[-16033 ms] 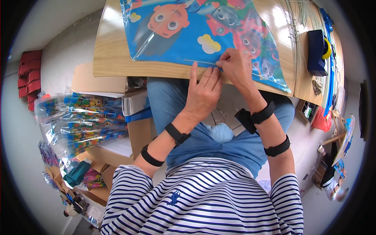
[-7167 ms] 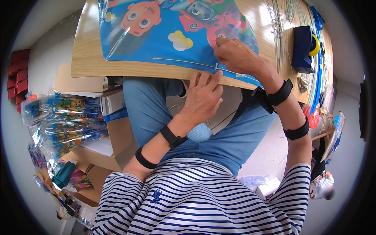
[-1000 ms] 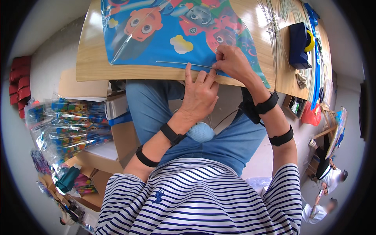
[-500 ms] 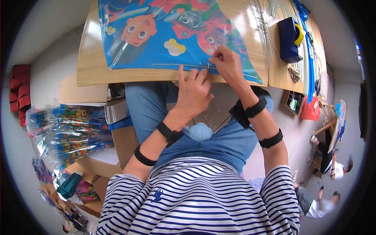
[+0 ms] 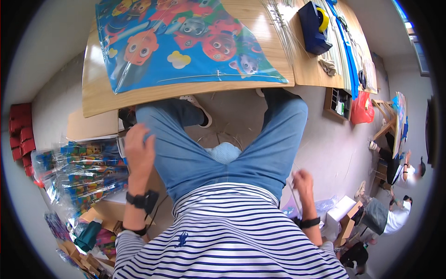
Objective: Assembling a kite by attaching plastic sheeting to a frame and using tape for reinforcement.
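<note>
A blue printed sheet [image 5: 162, 74] with cartoon characters lies on the wooden table [image 5: 100, 100], glossy and creased at its left part. Along its near edge runs a thin pale rod [image 5: 190, 79], with a small white fitting [image 5: 218, 74] standing at its middle. My left hand [image 5: 140, 151], a little blurred, is raised over my left thigh with nothing visible in it, its fingers loosely apart. Down beside my right hip, my right hand [image 5: 304, 185] has its fingers curled closed. A thin pale line shows next to it; whether the hand holds it cannot be told.
A blue tape dispenser [image 5: 313, 35] with yellow tape stands on the table, near bundled pale rods [image 5: 281, 32] and scissors [image 5: 362, 78]. At left are film-wrapped printed packs [image 5: 88, 172] and cartons. A red bag [image 5: 361, 109] hangs at right. Other people sit farther right.
Both hands have left the sheet's near edge. The left came back over my left thigh, the right down to my right hip. The rod stays on the sheet; my view has shifted.
</note>
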